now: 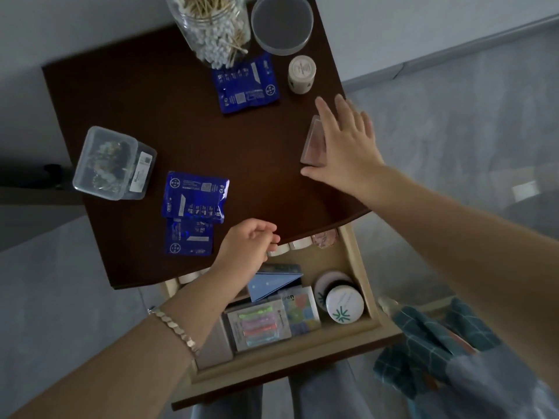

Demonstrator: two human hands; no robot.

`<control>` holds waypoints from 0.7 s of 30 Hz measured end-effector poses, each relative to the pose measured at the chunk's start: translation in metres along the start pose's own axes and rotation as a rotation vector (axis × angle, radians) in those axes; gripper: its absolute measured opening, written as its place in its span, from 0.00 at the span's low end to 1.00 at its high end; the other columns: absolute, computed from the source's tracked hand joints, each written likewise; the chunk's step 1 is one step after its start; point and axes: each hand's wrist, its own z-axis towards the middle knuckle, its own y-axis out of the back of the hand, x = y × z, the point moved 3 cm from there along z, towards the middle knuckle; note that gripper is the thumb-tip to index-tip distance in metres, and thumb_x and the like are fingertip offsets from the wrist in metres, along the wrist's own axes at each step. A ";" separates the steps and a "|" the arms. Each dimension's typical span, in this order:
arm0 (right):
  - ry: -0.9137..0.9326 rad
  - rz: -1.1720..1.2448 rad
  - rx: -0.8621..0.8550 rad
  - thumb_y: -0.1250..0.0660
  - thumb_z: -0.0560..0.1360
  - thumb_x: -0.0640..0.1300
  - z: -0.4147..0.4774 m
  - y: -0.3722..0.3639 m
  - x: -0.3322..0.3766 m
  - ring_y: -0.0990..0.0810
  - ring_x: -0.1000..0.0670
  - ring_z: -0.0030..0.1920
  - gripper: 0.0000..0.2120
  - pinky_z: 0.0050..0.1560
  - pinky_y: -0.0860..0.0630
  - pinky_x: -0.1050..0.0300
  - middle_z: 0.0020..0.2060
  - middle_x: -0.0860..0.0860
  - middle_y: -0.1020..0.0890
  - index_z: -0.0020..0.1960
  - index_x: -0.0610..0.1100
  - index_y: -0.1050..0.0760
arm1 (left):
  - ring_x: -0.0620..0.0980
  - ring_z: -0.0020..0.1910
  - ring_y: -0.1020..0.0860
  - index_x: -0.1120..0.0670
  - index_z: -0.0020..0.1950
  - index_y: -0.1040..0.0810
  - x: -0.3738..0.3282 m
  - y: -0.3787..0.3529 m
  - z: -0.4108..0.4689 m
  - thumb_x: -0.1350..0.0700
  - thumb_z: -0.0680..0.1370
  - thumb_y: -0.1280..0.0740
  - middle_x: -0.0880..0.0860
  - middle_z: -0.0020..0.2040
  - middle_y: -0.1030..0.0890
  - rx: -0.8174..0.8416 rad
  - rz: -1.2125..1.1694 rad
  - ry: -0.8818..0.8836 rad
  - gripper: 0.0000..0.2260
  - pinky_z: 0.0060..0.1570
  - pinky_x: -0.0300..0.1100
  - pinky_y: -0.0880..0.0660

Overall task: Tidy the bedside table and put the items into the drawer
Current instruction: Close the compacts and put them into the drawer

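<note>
On the dark wooden bedside table (151, 110) lie three blue sachets: one (245, 84) at the back, two (195, 196) (188, 238) near the front. A clear box of small trinkets (113, 163) sits at the left. My right hand (348, 143) lies flat with spread fingers on a small pink transparent case (311, 140) by the right edge. My left hand (251, 247) hovers loosely curled at the front edge, above the open drawer (302, 355), holding nothing that I can see. The drawer holds a white jar (344, 305), a blue folded card (272, 284) and a packet of coloured sticks (260, 325).
At the back of the table stand a glass jar of cotton buds (211, 28), a round clear container (281, 24) and a small white pot (301, 74). Grey floor lies to the right. A teal checked cloth (429, 343) lies beside the drawer.
</note>
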 end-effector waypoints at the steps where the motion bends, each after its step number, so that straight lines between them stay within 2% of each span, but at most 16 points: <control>1: 0.004 -0.023 0.054 0.28 0.67 0.56 0.008 -0.004 -0.003 0.55 0.42 0.75 0.51 0.73 0.57 0.43 0.75 0.43 0.52 0.76 0.48 0.59 | 0.47 0.46 0.20 0.50 0.46 0.25 0.000 0.000 0.000 0.61 0.80 0.41 0.50 0.45 0.20 -0.004 0.000 -0.004 0.09 0.52 0.46 0.23; 3: 0.023 -0.017 0.092 0.28 0.68 0.53 0.014 -0.012 -0.008 0.51 0.42 0.75 0.48 0.73 0.54 0.43 0.75 0.43 0.48 0.76 0.48 0.55 | 0.46 0.45 0.21 0.52 0.48 0.25 0.001 0.000 -0.001 0.61 0.80 0.41 0.50 0.45 0.20 -0.008 -0.001 -0.014 0.08 0.51 0.45 0.23; 6: 0.046 0.066 -0.029 0.26 0.65 0.49 -0.002 -0.007 -0.013 0.41 0.43 0.71 0.44 0.70 0.46 0.46 0.70 0.45 0.38 0.74 0.46 0.46 | 0.45 0.47 0.21 0.52 0.52 0.25 0.005 0.001 -0.004 0.60 0.80 0.42 0.50 0.46 0.19 -0.008 -0.002 -0.016 0.07 0.51 0.43 0.24; 8: 0.070 0.105 -0.037 0.26 0.64 0.49 -0.027 -0.007 -0.007 0.41 0.43 0.69 0.45 0.69 0.45 0.47 0.69 0.45 0.38 0.74 0.46 0.46 | 0.46 0.48 0.20 0.52 0.51 0.25 0.009 -0.001 -0.005 0.60 0.80 0.41 0.50 0.47 0.19 0.008 -0.026 -0.002 0.07 0.51 0.42 0.24; 11: 0.138 0.220 0.151 0.28 0.67 0.49 -0.080 -0.019 0.014 0.42 0.49 0.65 0.44 0.67 0.43 0.53 0.66 0.49 0.40 0.75 0.49 0.50 | 0.48 0.46 0.20 0.56 0.57 0.25 0.013 -0.010 -0.010 0.59 0.79 0.38 0.52 0.47 0.19 0.086 -0.168 0.081 0.08 0.47 0.42 0.23; 14: 0.154 0.326 0.328 0.27 0.65 0.49 -0.126 -0.039 0.028 0.44 0.54 0.64 0.47 0.68 0.44 0.57 0.64 0.54 0.42 0.75 0.51 0.52 | 0.50 0.53 0.21 0.53 0.62 0.26 0.021 -0.022 -0.018 0.49 0.80 0.42 0.53 0.54 0.19 0.173 -0.190 0.125 0.14 0.55 0.49 0.24; 15: 0.166 0.319 0.322 0.27 0.65 0.50 -0.134 -0.047 0.030 0.44 0.53 0.64 0.47 0.70 0.44 0.56 0.64 0.53 0.41 0.75 0.49 0.52 | 0.51 0.55 0.21 0.52 0.61 0.26 0.025 -0.024 -0.019 0.45 0.80 0.45 0.53 0.55 0.19 0.174 -0.238 0.140 0.17 0.55 0.51 0.25; 17: 0.188 0.327 0.255 0.26 0.63 0.50 -0.146 -0.058 0.036 0.42 0.51 0.65 0.47 0.70 0.42 0.51 0.64 0.50 0.39 0.74 0.46 0.48 | 0.52 0.52 0.20 0.52 0.59 0.23 0.034 -0.027 -0.023 0.40 0.79 0.48 0.53 0.52 0.18 0.195 -0.441 0.217 0.22 0.49 0.50 0.23; 19: 0.215 0.347 0.195 0.25 0.62 0.49 -0.151 -0.067 0.038 0.41 0.50 0.64 0.46 0.67 0.39 0.49 0.64 0.47 0.36 0.74 0.45 0.44 | 0.50 0.47 0.18 0.52 0.56 0.21 0.038 -0.030 -0.027 0.39 0.79 0.50 0.53 0.48 0.16 0.276 -0.578 0.275 0.24 0.44 0.47 0.24; 21: 0.279 0.326 0.112 0.24 0.61 0.51 -0.157 -0.075 0.044 0.42 0.50 0.63 0.46 0.65 0.38 0.48 0.64 0.46 0.37 0.72 0.47 0.44 | 0.51 0.50 0.18 0.51 0.57 0.21 0.044 -0.029 -0.030 0.39 0.78 0.49 0.54 0.51 0.16 0.287 -0.594 0.256 0.24 0.46 0.47 0.24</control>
